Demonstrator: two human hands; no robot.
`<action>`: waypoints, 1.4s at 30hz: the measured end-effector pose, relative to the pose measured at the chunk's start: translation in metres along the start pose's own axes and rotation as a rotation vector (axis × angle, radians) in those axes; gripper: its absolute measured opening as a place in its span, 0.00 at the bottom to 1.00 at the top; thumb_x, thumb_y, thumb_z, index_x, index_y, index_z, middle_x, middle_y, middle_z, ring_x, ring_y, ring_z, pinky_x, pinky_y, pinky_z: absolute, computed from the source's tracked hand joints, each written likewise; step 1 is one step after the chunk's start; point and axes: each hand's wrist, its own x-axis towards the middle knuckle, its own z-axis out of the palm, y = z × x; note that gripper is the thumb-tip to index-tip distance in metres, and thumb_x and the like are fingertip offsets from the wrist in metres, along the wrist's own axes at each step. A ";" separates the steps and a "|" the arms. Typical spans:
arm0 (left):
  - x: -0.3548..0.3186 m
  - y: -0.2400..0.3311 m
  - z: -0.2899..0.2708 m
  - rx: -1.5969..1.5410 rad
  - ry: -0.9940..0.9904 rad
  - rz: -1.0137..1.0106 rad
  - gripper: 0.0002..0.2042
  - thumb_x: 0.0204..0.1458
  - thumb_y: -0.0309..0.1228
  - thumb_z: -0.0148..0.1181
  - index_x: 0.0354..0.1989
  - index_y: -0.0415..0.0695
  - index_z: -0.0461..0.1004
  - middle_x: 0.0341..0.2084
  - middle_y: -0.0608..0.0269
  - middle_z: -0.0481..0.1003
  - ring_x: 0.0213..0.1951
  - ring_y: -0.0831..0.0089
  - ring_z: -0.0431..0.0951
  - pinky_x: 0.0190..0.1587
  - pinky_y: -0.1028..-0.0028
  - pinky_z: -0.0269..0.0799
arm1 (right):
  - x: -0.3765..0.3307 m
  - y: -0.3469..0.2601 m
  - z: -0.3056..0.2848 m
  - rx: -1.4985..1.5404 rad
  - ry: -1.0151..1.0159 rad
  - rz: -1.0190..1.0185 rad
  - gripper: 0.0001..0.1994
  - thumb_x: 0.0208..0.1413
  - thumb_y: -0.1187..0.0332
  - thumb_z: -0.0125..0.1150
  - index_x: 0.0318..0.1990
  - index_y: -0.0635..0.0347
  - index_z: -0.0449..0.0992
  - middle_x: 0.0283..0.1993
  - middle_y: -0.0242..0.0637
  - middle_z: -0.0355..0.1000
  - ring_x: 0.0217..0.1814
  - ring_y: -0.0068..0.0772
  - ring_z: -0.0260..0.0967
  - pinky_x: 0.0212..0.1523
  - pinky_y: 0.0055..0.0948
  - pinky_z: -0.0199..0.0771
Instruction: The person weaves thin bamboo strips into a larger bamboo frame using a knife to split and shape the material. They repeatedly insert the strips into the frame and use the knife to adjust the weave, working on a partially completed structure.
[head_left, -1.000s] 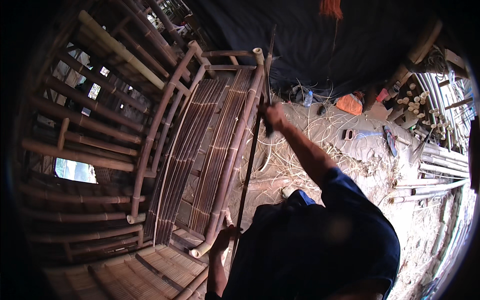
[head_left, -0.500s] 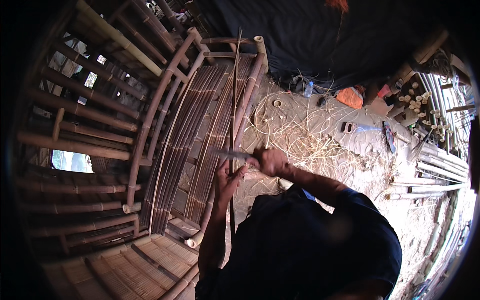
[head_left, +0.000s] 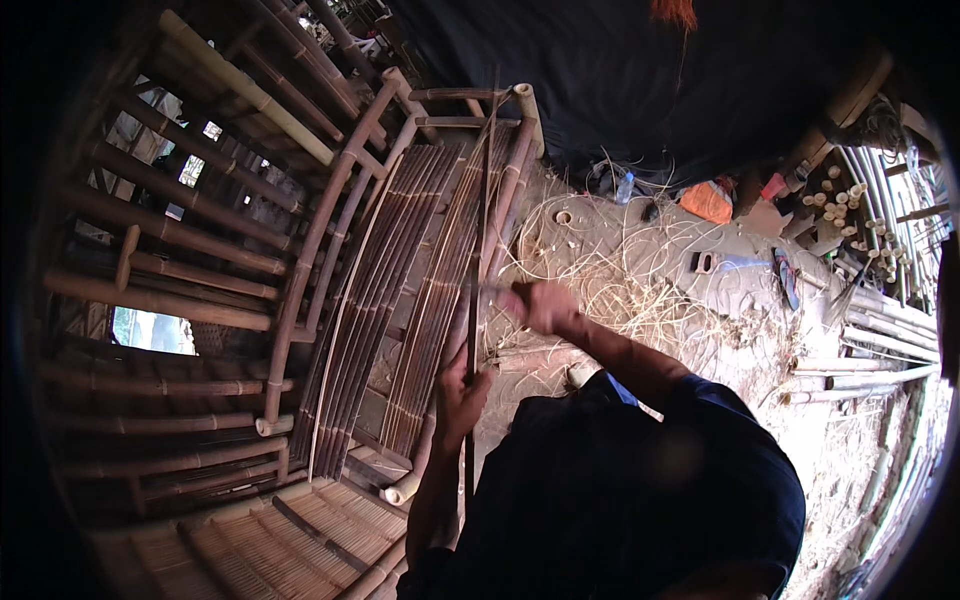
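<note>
My left hand (head_left: pixel 462 400) is closed around a long, dark bamboo strip (head_left: pixel 474 330), which runs upright past my body toward the far end of a bamboo bench (head_left: pixel 517 165). Just above and to the right of it, my right hand (head_left: pixel 545 306) is closed on a knife (head_left: pixel 492 294). The blade is smeared by motion and lies close to the strip; whether it touches cannot be made out. Under the strip, dark split-bamboo slats (head_left: pixel 425 280) lie lengthwise across the bench frame.
Bamboo rails (head_left: pixel 170 270) form a rack at the left. Pale shavings (head_left: pixel 640 285) litter the ground at right. A handsaw (head_left: pixel 706 262), a plastic bottle (head_left: pixel 625 188) and an orange bag (head_left: pixel 708 202) lie farther off. Bamboo poles (head_left: pixel 850 382) are stacked at far right.
The knife's blade, which crossed the strip to the left, has drawn back to the right and upward with my right hand. My left hand stays on the strip, slightly lower.
</note>
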 end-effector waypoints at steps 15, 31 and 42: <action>-0.109 -0.004 -0.019 0.487 -0.105 0.013 0.29 0.49 0.32 0.65 0.61 0.44 0.66 0.27 0.65 0.78 0.26 0.79 0.76 0.28 0.71 0.71 | 0.116 0.183 -0.087 -0.361 0.530 0.099 0.33 0.64 0.40 0.37 0.35 0.59 0.80 0.18 0.48 0.69 0.19 0.46 0.68 0.20 0.39 0.67; 0.093 0.004 0.018 -0.267 0.099 0.117 0.17 0.63 0.37 0.52 0.55 0.40 0.69 0.23 0.67 0.70 0.21 0.82 0.70 0.23 0.81 0.66 | 0.078 -0.043 -0.062 0.685 0.035 -0.010 0.30 0.59 0.41 0.51 0.34 0.67 0.74 0.19 0.40 0.69 0.18 0.36 0.68 0.23 0.38 0.68; 0.015 0.022 0.012 -0.337 0.001 -0.093 0.11 0.62 0.36 0.51 0.43 0.41 0.72 0.13 0.76 0.59 0.14 0.89 0.57 0.15 0.83 0.49 | 0.091 0.028 -0.150 -0.188 0.226 0.155 0.40 0.57 0.30 0.34 0.27 0.60 0.78 0.25 0.53 0.75 0.30 0.50 0.77 0.30 0.42 0.77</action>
